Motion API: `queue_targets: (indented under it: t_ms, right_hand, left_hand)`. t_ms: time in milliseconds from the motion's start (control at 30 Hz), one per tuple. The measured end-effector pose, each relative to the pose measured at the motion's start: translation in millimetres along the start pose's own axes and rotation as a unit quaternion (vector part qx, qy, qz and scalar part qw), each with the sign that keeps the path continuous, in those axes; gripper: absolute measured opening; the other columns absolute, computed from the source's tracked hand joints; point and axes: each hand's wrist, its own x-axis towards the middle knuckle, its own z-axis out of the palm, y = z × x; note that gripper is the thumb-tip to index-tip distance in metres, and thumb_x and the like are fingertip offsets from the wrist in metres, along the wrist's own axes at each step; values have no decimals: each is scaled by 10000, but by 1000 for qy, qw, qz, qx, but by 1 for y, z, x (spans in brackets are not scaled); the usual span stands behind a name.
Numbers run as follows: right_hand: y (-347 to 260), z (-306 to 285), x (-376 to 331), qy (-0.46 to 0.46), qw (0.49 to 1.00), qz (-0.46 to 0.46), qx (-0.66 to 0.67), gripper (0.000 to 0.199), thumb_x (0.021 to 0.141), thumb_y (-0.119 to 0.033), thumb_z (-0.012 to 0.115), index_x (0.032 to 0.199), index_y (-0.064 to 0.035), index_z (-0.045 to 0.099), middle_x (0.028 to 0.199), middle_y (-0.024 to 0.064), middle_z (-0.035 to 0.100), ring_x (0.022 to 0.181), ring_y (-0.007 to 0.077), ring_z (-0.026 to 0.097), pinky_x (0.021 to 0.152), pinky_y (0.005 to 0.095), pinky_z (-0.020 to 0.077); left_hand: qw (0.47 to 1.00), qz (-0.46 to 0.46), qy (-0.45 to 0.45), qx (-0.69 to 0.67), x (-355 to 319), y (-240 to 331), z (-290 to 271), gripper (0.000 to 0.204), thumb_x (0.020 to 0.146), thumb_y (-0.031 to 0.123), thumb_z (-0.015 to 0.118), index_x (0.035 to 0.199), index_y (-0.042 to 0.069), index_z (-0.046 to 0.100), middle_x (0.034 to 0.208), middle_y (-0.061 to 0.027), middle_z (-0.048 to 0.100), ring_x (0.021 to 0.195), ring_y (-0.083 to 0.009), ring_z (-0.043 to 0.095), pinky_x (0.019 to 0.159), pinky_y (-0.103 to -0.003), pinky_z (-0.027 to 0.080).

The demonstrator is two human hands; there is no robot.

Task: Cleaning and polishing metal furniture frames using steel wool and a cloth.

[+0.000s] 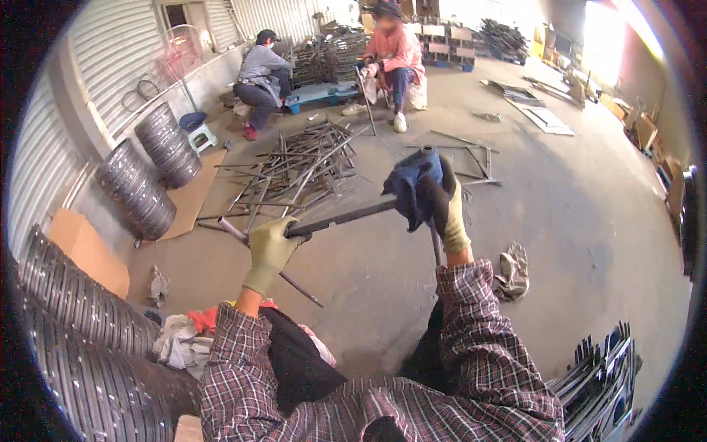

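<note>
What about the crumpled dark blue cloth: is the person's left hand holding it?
No, the gloved right hand holds the crumpled dark blue cloth against the dark metal frame.

Strong white light burns out the opening [602, 44] at upper right and lays a pale sheen on the floor [560, 199], while fisheye distortion bends the corrugated wall [110, 59] toward blackened corners.

Grey concrete floor [574, 221], pale corrugated wall [114, 66] with window [177, 15] leftward, bright light [604, 37] upper right.
</note>
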Motion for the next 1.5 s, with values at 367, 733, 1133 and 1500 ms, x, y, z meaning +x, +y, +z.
queue_targets:
  t_ms: [367, 733, 1133, 1500]
  right_hand:
    - [20, 74, -60, 101, 987, -18, -124, 292, 843, -173, 748, 1017, 26, 624, 958, 92, 718, 822, 151, 672, 736, 297, 543]
    - [99, 94, -114, 130, 962, -93, -224, 663, 786, -153, 830, 1316, 5, 465, 1160, 138, 650, 987, 242, 654, 890, 362, 529]
    - [38, 107, -109, 62, 996, 38, -58, 319, 868, -61, 741, 1138, 61, 622, 1016, 120, 711, 845, 182, 679, 769, 307, 551]
    - [-59, 73, -104, -77, 986, -1, 147, 321, 978, -201, 589, 1236, -11, 571, 1080, 68, 639, 954, 159, 611, 853, 303, 505]
  left_hand:
    - [705, -332, 291, -555, -26, -42, 91, 395, 856, 325, 770, 1139, 85, 632, 1141, -106, 630, 1142, -288, 554, 948, -505, 464]
    - [289, -390, 169, -858, 12, -45, 152, 263, 931, 369, 697, 854, 123, 644, 644, 9, 610, 596, -159, 588, 627, -334, 489]
    - [471, -361, 180, -785, 16, -22, 151, 311, 989, 389, 598, 812, 149, 511, 611, 15, 466, 536, -140, 479, 527, -321, 419]
    - [411, -432, 29, -802, -4, -32, 168, 309, 932, 410, 673, 832, 146, 548, 578, 29, 494, 469, -135, 462, 464, -309, 370]
